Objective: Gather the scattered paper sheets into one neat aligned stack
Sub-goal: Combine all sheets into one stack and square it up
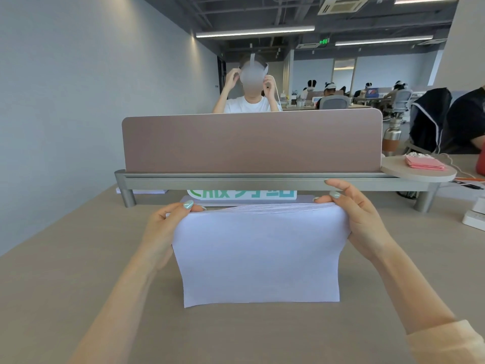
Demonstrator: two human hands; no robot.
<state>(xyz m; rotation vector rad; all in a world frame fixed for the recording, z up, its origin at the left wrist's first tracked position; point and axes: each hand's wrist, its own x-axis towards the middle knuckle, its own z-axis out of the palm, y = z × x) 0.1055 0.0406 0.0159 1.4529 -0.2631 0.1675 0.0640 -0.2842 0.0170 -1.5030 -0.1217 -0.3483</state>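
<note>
Both sets of fingers are closed on one stack (259, 256) of white paper: the left hand (160, 227) pinches the stack's upper left side, thumb over the top edge, and the right hand (359, 219) holds the upper right side, its fingers (334, 194) curled over the top edge. The stack is held upright on its lower edge, which appears to rest on the desk (78, 258) in front of the person, just short of the metal rail (262, 179) and the divider (252, 140) above it. The gathering seems largely done, since no loose sheets are seen on the near desk; a sliver of white lies under the rail at the far left, and whether it is a task sheet cannot be told. Alignment is judged unfinished: along the top, the sheet edges are fanned slightly and bowed, and the front sheet's sides are not quite square. What is probably left is tapping the stack on the desk until the edges are flush, squaring the sides, and laying the stack flat. A sign (241, 194) with green characters stands just behind the stack, under the rail.
</note>
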